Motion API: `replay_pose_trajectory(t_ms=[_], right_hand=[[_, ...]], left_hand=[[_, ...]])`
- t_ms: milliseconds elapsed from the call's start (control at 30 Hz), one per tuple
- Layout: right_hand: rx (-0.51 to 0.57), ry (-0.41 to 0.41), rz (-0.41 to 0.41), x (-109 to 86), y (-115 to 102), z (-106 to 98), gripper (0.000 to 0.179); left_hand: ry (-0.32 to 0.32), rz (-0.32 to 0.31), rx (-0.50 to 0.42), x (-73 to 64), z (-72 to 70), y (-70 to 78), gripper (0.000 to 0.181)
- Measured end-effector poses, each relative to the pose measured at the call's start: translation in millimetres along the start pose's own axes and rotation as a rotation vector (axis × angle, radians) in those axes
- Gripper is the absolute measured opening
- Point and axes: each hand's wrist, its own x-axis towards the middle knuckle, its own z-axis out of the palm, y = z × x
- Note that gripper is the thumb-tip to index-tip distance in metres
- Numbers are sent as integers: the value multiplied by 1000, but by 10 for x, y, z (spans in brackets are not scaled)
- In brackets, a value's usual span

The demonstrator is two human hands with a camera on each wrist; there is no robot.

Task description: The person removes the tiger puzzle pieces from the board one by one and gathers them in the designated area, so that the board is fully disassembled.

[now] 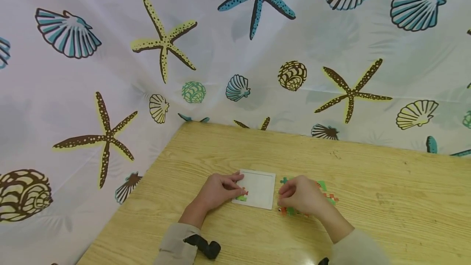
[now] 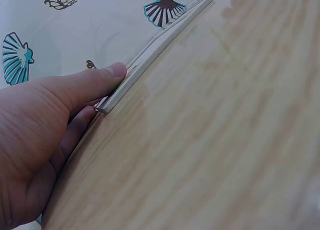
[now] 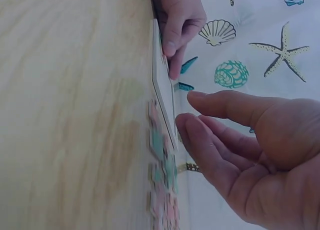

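Observation:
A square white puzzle tray (image 1: 259,187) lies flat on the wooden table. In its near left corner sits a red and green puzzle piece (image 1: 241,196). My left hand (image 1: 218,191) holds the tray's left edge, the thumb resting over the piece. The left wrist view shows the thumb (image 2: 107,77) on top of the edge and a finger beside it. Just right of the tray, my right hand (image 1: 303,194) hovers above loose puzzle pieces (image 1: 321,185). Its thumb and fingers are bent but apart, with nothing visible between them in the right wrist view. The hand hides some pieces.
The light wooden table (image 1: 386,199) extends right and toward me. A white curtain (image 1: 220,52) printed with starfish and shells hangs along its left and far edges. Black straps (image 1: 204,246) are on the sleeves.

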Motion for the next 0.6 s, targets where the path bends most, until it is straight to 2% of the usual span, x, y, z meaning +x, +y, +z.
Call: replay_pose_trajectory(t_ms=[333, 600], right_hand=[[55, 0, -21, 232, -112, 328, 14], [60, 10, -31, 320, -143, 466, 15]], left_hand=[[-1, 2, 5, 3, -10, -6, 9], [6, -14, 23, 12, -3, -18, 9]])
